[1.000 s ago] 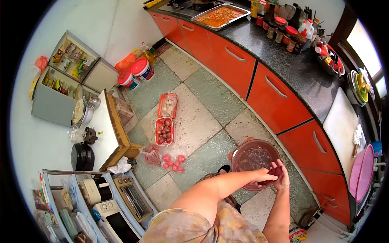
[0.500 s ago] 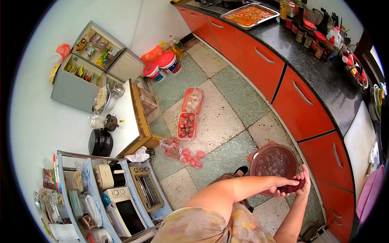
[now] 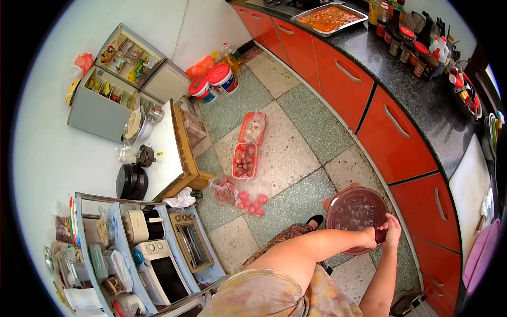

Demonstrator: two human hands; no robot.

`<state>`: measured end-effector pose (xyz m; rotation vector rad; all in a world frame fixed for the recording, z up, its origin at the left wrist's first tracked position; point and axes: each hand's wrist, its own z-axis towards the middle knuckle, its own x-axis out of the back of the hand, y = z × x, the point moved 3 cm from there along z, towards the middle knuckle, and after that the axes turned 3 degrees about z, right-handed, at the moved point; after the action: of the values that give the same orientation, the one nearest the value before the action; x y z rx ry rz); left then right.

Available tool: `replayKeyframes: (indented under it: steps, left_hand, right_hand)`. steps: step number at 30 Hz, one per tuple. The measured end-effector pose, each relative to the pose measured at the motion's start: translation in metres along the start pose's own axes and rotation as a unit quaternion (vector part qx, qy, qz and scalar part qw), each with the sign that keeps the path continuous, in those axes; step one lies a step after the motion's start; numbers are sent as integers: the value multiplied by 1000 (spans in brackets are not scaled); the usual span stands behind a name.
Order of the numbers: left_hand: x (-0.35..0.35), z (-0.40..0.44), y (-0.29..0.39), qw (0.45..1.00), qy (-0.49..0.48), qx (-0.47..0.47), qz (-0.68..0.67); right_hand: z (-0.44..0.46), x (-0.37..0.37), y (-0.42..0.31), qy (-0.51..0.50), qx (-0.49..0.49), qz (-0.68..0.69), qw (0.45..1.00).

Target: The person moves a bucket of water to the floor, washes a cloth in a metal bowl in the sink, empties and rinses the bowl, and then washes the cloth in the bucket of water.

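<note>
A reddish-brown basin (image 3: 338, 224) with liquid in it stands on the floor at lower right. Over its near right rim my two hands meet around a dark red thing (image 3: 379, 236), mostly hidden; its kind cannot be made out. My left hand (image 3: 369, 238) reaches in from the left, pressed against the dark red thing, its fingertips out of sight. On the other side, my right hand (image 3: 391, 230) is curled with bent fingers, cupping the same thing.
On the floor are a red basket of onions (image 3: 244, 161), another red basket (image 3: 253, 128), tomatoes (image 3: 252, 203) and a bag (image 3: 224, 189). Red cabinets (image 3: 396, 132) run along the right, under a dark counter (image 3: 385, 63) with a food tray (image 3: 330, 19). Shelves with ovens (image 3: 163, 269) stand left.
Both hands have shifted slightly, the left one turning down at the wrist. Less of the dark red thing shows between them. The whole view has moved a little.
</note>
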<state>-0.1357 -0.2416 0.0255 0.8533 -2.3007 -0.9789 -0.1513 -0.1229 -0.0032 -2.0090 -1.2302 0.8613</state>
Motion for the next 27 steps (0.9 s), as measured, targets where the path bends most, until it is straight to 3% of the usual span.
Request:
replayKeyframes:
  steps: [1,2,7,17,23,25,27]
  left_hand:
    - [1,1,0,999,15,-26,27]
    - [6,-2,2,997,-6,18,81]
    - [7,-2,-5,992,3,58,111]
    - [-9,11,-23,988,0,62,143]
    - [-10,-1,-28,987,38,38,150]
    - [-6,-2,-28,986,55,26,152]
    - [-3,0,-31,983,21,62,174]
  right_hand:
    - [4,-2,5,0,0,0,1000]
    - [7,-2,8,33,20,-33,999]
    - [19,4,22,113,57,-117,985]
    - [18,4,29,146,44,-138,979]
    - [15,13,41,101,32,-151,983]
    - [2,5,38,76,5,-24,997]
    - [10,22,50,23,-8,-38,999]
